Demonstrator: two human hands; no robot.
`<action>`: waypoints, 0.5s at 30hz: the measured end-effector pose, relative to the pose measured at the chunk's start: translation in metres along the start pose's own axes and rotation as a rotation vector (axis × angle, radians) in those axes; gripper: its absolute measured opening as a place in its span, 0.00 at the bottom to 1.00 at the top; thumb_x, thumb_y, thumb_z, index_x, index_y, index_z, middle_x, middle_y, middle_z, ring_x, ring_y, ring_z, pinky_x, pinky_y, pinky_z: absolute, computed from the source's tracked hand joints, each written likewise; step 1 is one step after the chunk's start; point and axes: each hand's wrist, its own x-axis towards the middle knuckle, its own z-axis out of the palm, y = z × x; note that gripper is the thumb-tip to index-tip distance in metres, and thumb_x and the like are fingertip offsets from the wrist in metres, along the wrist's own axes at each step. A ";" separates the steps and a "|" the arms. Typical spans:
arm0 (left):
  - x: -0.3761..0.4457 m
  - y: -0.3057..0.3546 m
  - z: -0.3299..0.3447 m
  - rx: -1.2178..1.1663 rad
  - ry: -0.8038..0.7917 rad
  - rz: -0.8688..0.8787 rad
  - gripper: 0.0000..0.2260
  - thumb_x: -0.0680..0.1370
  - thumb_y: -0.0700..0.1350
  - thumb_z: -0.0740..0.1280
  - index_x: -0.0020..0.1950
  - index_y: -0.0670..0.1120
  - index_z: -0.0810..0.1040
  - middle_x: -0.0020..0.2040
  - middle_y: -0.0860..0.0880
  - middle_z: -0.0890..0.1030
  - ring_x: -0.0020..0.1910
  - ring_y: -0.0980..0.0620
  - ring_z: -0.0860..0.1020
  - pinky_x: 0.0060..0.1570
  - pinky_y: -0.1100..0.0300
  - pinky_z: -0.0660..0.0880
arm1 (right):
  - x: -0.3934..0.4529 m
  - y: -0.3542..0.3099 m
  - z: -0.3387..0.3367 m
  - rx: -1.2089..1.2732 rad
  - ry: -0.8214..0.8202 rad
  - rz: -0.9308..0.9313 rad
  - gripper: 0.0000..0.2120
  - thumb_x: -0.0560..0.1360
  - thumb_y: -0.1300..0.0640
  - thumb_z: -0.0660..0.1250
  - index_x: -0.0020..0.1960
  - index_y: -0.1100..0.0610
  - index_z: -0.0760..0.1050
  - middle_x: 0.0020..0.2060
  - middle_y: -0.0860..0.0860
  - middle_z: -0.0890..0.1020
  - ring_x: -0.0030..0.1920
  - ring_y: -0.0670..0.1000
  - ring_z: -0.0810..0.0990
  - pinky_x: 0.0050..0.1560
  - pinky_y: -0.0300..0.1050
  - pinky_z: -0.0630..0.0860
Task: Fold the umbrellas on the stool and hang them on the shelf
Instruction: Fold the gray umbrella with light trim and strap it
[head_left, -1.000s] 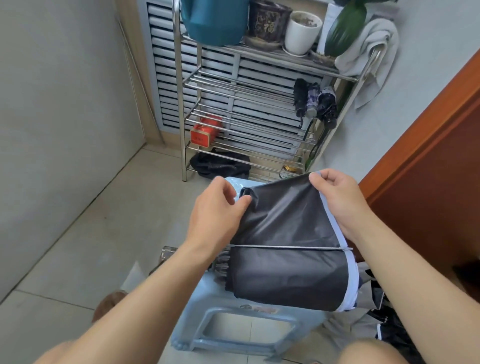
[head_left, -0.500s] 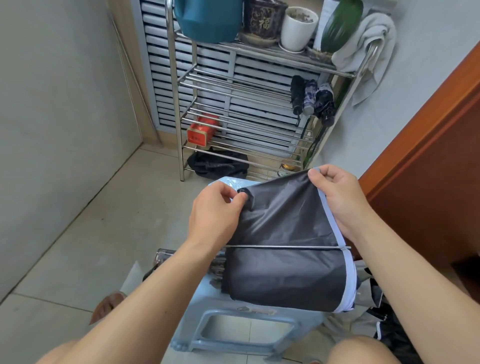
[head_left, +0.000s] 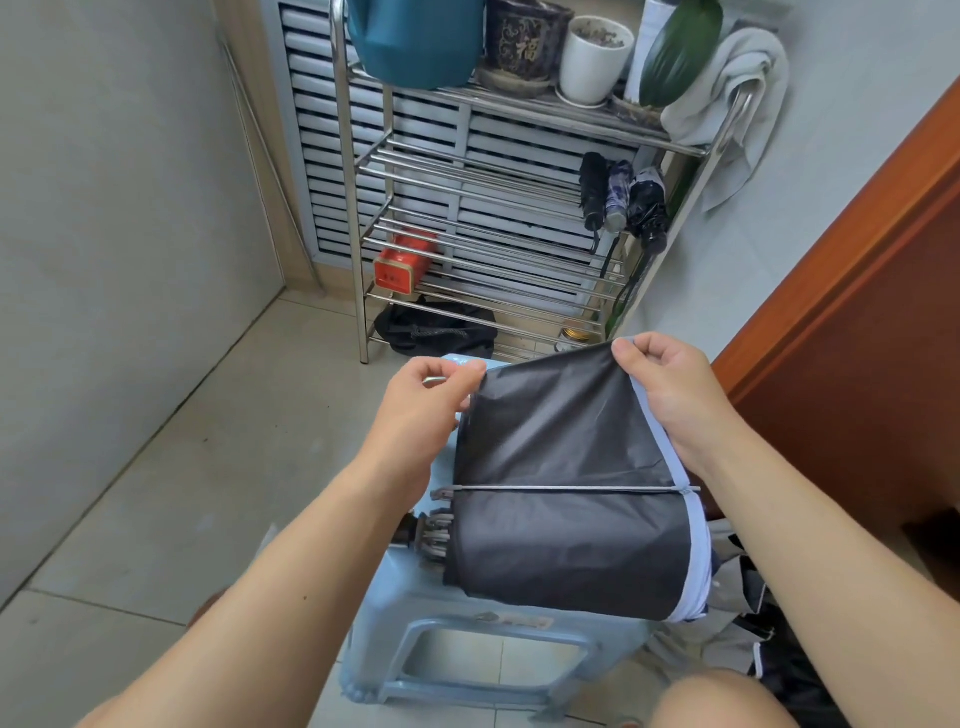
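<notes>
Head view: left hand (head_left: 431, 400) and right hand (head_left: 670, 395) each pinch a canopy panel of the black umbrella (head_left: 566, 499) lying on the pale blue stool (head_left: 467, 639). Three folded umbrellas (head_left: 621, 200) already hang on the steel shelf (head_left: 498, 171); this one remains unrolled, with more fabric beside the stool.

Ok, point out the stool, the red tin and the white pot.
stool (head_left: 483, 631): head view, front edge of its seat.
red tin (head_left: 397, 273): head view, its labelled end face.
white pot (head_left: 589, 67): head view, its outer wall.
</notes>
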 end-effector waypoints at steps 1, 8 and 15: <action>0.003 -0.001 0.000 -0.016 -0.004 -0.003 0.09 0.79 0.48 0.74 0.53 0.47 0.78 0.42 0.50 0.81 0.42 0.51 0.78 0.50 0.54 0.76 | 0.000 0.000 0.000 -0.014 -0.006 0.004 0.09 0.82 0.54 0.68 0.48 0.59 0.80 0.40 0.51 0.84 0.43 0.46 0.81 0.55 0.47 0.78; 0.025 -0.013 0.001 0.032 0.078 -0.031 0.06 0.79 0.36 0.72 0.43 0.43 0.81 0.31 0.53 0.77 0.29 0.55 0.72 0.33 0.64 0.72 | 0.007 0.003 0.002 -0.201 -0.077 0.130 0.13 0.82 0.46 0.66 0.52 0.54 0.83 0.49 0.53 0.87 0.52 0.55 0.85 0.60 0.55 0.81; 0.030 -0.019 0.003 0.196 0.276 0.044 0.07 0.77 0.35 0.67 0.43 0.46 0.78 0.39 0.48 0.79 0.33 0.49 0.75 0.36 0.55 0.75 | 0.017 0.025 0.008 -0.624 -0.168 0.130 0.20 0.82 0.50 0.67 0.39 0.64 0.71 0.34 0.54 0.72 0.37 0.52 0.71 0.37 0.46 0.65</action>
